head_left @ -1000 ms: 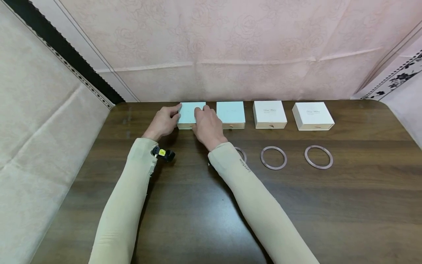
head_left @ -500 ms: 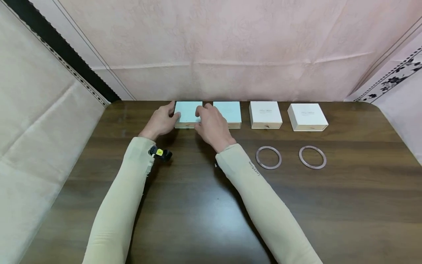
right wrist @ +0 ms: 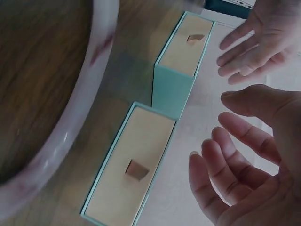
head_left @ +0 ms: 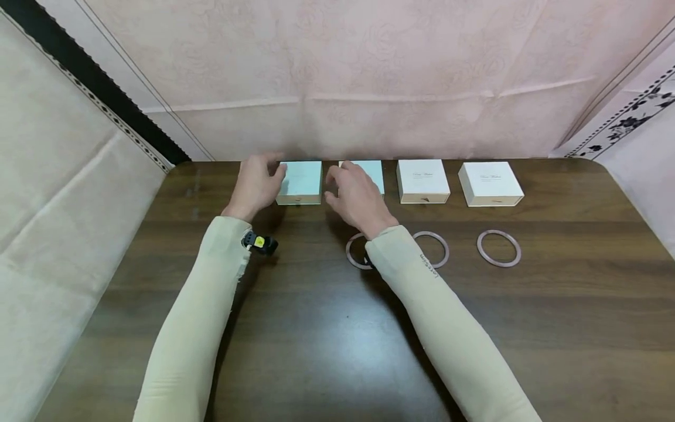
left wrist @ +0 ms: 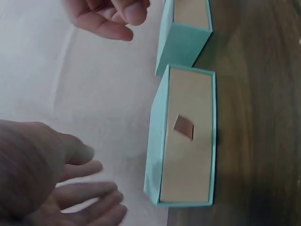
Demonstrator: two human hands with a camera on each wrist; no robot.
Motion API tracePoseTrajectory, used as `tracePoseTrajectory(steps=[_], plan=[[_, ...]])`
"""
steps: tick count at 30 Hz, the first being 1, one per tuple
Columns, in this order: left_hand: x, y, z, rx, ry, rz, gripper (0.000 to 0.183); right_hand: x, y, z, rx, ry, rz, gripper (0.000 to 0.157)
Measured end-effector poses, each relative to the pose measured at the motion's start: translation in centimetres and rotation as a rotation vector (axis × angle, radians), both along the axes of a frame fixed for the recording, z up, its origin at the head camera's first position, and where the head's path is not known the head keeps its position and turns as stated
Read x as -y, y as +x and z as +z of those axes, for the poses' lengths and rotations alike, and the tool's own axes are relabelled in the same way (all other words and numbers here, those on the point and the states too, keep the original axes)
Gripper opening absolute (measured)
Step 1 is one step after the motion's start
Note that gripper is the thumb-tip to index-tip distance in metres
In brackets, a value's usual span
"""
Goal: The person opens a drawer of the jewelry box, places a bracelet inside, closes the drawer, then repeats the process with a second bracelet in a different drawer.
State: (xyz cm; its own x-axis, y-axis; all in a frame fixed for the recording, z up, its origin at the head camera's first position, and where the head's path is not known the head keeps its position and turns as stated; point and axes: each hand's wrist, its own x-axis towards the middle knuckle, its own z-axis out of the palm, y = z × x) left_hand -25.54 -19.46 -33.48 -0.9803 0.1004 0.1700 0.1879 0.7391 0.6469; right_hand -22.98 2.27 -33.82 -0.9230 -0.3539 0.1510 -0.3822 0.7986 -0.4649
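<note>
Clearly, from where I stand, the left turquoise box (head_left: 299, 180) lies between the two hands, near the far edge of the brown table (head_left: 295, 346). Its front face is longer from side to side, so this long axis runs along the table edge, and a small brown tab (left wrist: 184, 127) on it looks towards the person. The left hand (head_left: 255, 183) is the nearer one, just beside the left end of this box. Its fingers are rather straight and a little spread; it has hold of nothing, and in the left wrist view I see space between them and the box.

Further to the right, past a narrow gap, comes the right hand (head_left: 358, 196). Its fingers are softly bent, the thumb is well apart from them, and nothing is in the grasp. In the head view it covers part of the right turquoise box (head_left: 373, 170), but the right wrist view shows it apart from both. Nearer to the person lies the first ring (head_left: 348, 253), partly hidden by the right sleeve (head_left: 437, 310). Then follow two white boxes, each with one ring in front.
</note>
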Motion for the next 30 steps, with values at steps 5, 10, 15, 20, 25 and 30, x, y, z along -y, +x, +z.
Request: tracePoseTrajectory(steps=[5, 10, 15, 20, 25, 30], plan=[[-1.4, -0.1, 0.0, -0.085, 0.075, 0.026, 0.027, -1.1, -0.2, 0.0, -0.007, 0.005, 0.005, 0.019], [-2.9, -0.2, 0.2, -0.098, 0.105, 0.015, 0.024, -2.2, -0.5, 0.2, 0.009, 0.013, 0.011, 0.020], [-4.2, -0.3, 0.5, -0.054, 0.119, -0.040, 0.026, -3.4, -0.6, 0.2, 0.021, 0.029, 0.015, 0.019], [-5.4, -0.6, 0.3, -0.001, 0.130, -0.076, 0.027, -4.5, -0.6, -0.2, 0.016, 0.049, 0.018, 0.018], [-6.2, -0.8, 0.1, 0.065, 0.131, -0.081, 0.029, -5.3, -0.7, -0.4, 0.019, 0.066, 0.008, 0.016], [-7.0, -1.0, 0.2, 0.118, 0.099, -0.088, 0.033, -5.8, -0.8, -0.4, 0.025, 0.072, 0.018, 0.015]])
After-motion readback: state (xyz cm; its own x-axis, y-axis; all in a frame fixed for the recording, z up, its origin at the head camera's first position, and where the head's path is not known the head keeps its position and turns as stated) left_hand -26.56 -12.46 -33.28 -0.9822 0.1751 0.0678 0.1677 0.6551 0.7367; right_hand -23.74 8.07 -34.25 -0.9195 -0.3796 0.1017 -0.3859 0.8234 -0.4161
